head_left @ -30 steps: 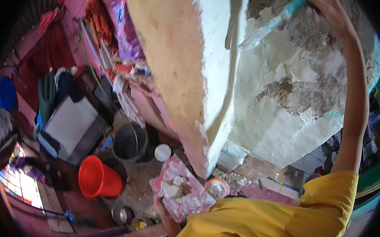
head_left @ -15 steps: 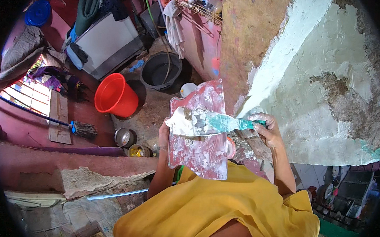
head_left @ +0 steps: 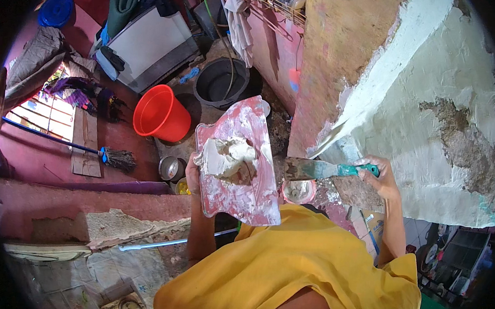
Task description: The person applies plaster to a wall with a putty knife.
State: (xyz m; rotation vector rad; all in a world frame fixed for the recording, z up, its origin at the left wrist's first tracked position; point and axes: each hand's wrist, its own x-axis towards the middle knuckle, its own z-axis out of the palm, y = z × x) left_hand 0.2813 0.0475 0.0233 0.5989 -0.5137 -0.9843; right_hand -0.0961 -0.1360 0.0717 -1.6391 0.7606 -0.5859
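My left hand [head_left: 193,171] grips the left edge of a reddish plastering board [head_left: 250,202], its fingers partly hidden by the board. A thick lump of white plaster [head_left: 225,158] sits on the board, and smears coat the surface around it. In my right hand [head_left: 382,175] is a putty knife [head_left: 319,169] with a green handle, its blade pointing left. The blade, streaked with plaster, is apart from the board's right edge. Below the blade stands a small round tub [head_left: 299,191] with pale paste inside. A partly plastered wall [head_left: 405,140] rises to the right, with a fresh white strip.
A red bucket [head_left: 163,113], a black basin [head_left: 206,91] and a metal bowl [head_left: 170,168] stand on the floor ahead. A broom [head_left: 117,158] leans at the left. A low broken wall [head_left: 143,219] crosses the left side. A dish rack [head_left: 460,252] is at lower right.
The putty knife has moved right, off the board, leaving the plaster lump on it. The board has shifted slightly left and tilted. The small tub is now more exposed.
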